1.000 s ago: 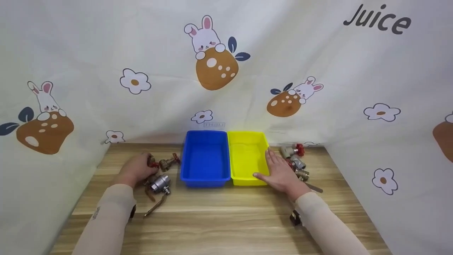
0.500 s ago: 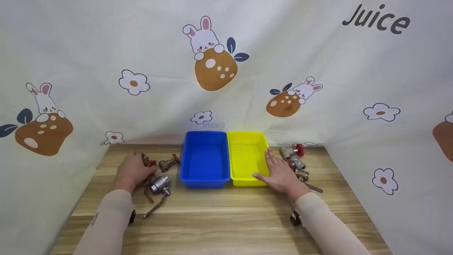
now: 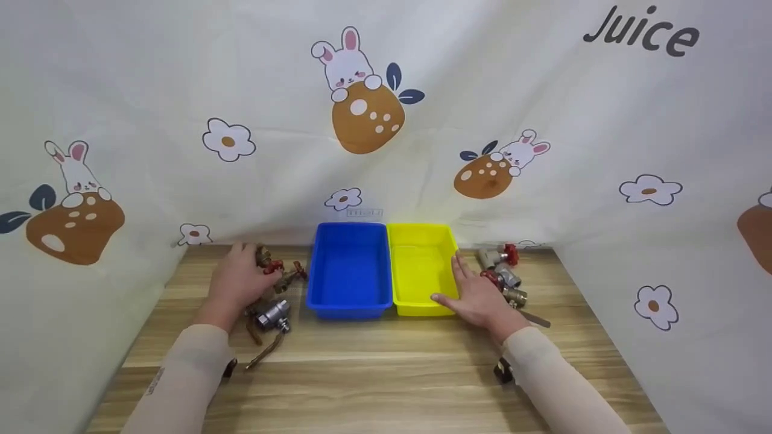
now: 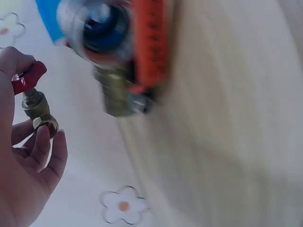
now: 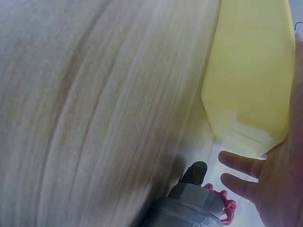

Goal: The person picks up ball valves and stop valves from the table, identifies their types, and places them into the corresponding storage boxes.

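A brass valve with a red handwheel (image 4: 35,101) is held by my left hand (image 3: 238,280), thumb at the handwheel and fingers curled round the body. In the head view this valve (image 3: 263,256) is over the left pile, beside another brass valve with a red handle (image 3: 292,276). A silver ball valve (image 3: 273,312) with a long lever lies just in front. My right hand (image 3: 479,296) has straight fingers resting against the right rim of the yellow bin (image 3: 422,310); the right wrist view shows some of those fingers (image 5: 241,175) beside the bin wall.
A blue bin (image 3: 350,313) stands against the yellow bin's left side. Right of the right hand lie several valves, among them a pale one with a red handwheel (image 3: 491,258) and a brass one (image 3: 515,296). A patterned cloth (image 3: 271,181) hangs behind the wooden table (image 3: 362,380).
My left hand first shifted slightly left, then moved right and away from me with the brass valve in its grip. The right hand and both bins have stayed in place.
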`<act>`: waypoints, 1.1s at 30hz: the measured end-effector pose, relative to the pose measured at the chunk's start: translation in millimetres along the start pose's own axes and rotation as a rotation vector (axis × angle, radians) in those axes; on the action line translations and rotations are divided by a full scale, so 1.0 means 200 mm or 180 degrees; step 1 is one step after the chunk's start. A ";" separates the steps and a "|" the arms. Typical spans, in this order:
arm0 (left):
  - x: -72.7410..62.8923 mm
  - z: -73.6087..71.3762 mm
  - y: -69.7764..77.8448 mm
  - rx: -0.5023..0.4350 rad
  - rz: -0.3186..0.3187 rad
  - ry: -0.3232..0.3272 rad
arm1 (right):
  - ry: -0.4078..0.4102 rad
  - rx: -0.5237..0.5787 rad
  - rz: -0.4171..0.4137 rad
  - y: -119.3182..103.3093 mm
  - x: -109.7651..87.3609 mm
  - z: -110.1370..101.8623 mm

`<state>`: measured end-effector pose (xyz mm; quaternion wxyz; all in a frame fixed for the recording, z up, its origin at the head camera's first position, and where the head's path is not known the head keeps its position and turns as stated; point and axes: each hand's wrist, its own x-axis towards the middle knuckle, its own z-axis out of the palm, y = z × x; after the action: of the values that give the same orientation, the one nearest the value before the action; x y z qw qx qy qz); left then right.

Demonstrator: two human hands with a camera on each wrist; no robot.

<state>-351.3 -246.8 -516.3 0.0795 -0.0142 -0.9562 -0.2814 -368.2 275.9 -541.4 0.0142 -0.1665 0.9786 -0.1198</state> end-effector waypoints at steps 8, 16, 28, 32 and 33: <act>0.00 -0.02 0.16 0.0012 0.0224 -0.0183 | -0.0059 0.0030 0.0062 0.00 0.01 0.00; 0.02 -0.01 0.22 0.0119 0.0262 -0.0218 | -0.0129 -0.0049 0.0078 -0.01 0.01 -0.01; 0.07 -0.03 0.32 0.0154 0.0691 -0.0280 | -0.0033 -0.0035 -0.0016 -0.01 0.00 -0.01; 0.09 -0.04 0.36 0.0101 0.0729 -0.0421 | -0.0015 -0.0057 -0.0024 0.00 0.00 0.00; 0.09 -0.04 0.36 0.0060 0.0744 -0.0461 | -0.0016 -0.0071 -0.0024 0.00 0.00 0.00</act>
<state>-363.4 -190.2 -468.2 0.0427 -0.1451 -0.9539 -0.2594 -367.9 275.5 -540.5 0.0143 -0.1705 0.9793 -0.1086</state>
